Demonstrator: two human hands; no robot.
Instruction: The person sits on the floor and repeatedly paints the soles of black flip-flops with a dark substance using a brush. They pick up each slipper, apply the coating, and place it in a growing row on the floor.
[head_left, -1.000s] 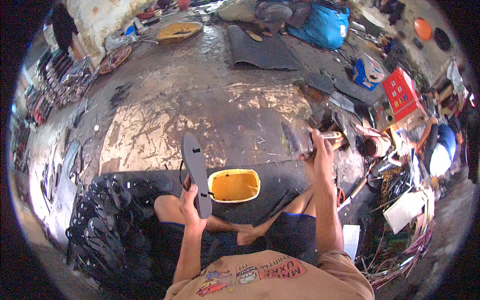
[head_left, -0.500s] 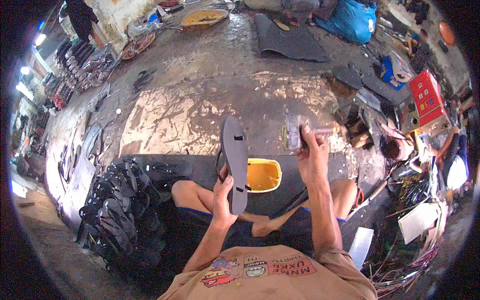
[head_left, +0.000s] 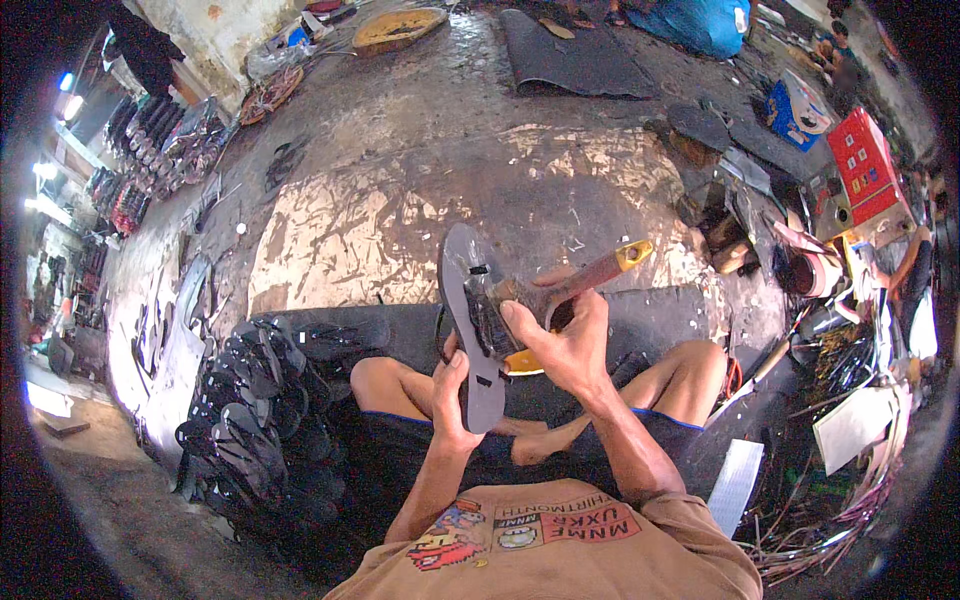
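Note:
A grey flip-flop with dark straps stands nearly upright, its sole turned up toward me. My left hand is closed round its lower part, thumb on the edge of the sole. In my right hand is a paintbrush with a reddish-brown handle and a yellow end. The brush head lies at the flip-flop's right edge and seems to touch it; the bristles are partly hidden. Below the brush, between my crossed legs and the ground sheet, a yellow tub shows only in part behind my right hand.
To my left lies a heap of dark flip-flops. A red box, scraps and strips crowd the right side, where another person's arm shows. Farther off are a dark rubber sheet and a blue bag.
My right hand has brought the paintbrush left and down, from beyond the tub to the flip-flop's edge. It now covers most of the tub. The left hand keeps its hold.

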